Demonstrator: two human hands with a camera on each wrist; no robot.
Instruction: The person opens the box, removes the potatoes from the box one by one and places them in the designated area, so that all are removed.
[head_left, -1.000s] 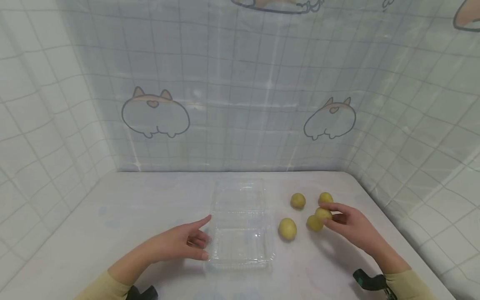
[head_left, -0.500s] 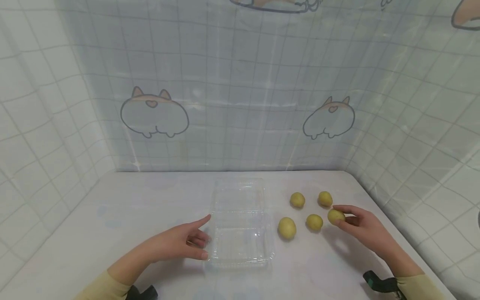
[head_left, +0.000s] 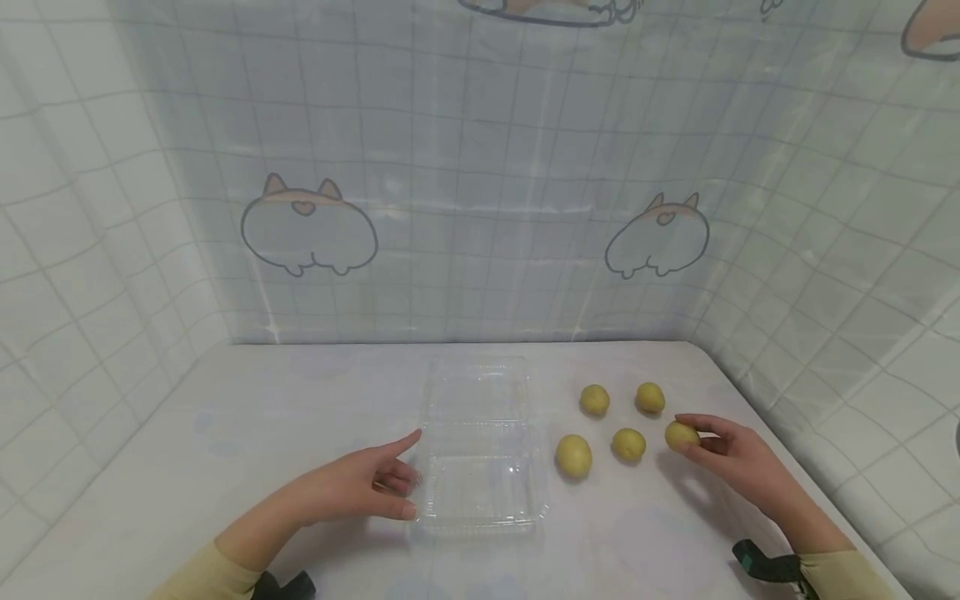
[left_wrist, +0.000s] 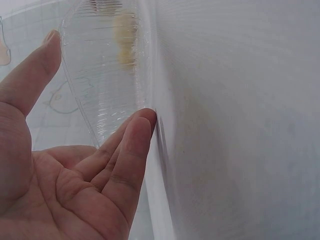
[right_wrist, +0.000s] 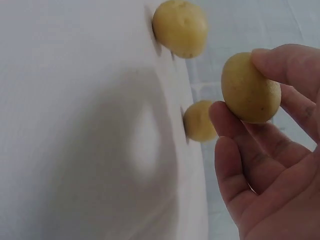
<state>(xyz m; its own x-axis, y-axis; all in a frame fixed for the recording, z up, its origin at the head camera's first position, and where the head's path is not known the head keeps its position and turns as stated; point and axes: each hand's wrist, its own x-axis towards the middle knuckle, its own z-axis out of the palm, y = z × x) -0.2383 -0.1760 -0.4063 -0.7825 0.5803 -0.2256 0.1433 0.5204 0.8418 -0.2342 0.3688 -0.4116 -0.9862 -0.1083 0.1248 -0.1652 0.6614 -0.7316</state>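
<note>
My right hand (head_left: 738,465) pinches a small yellow potato (right_wrist: 250,87) between thumb and fingertips. In the right wrist view this potato is held clear of the table, with a broad shadow beside it. A clear plastic clamshell box (head_left: 480,492) lies with its lid (head_left: 480,387) laid back, away from me. At the box's left side rests my left hand (head_left: 360,486), thumb and fingers spread, fingertips right at the edge. Between box and right hand are a larger potato (head_left: 573,457), a smaller potato (head_left: 628,445) and, farther back, two others, one the left rear potato (head_left: 595,400).
The white table (head_left: 285,408) ends at a back wall hung with grid-pattern cloth (head_left: 480,208), and similar cloth closes both sides. The right rear potato (head_left: 650,397) sits just behind the right hand. Black wrist mounts (head_left: 765,562) sit by both sleeves.
My right hand has moved right with the potato, away from the small potato it overlapped before. The left hand and the box stay where they were.
</note>
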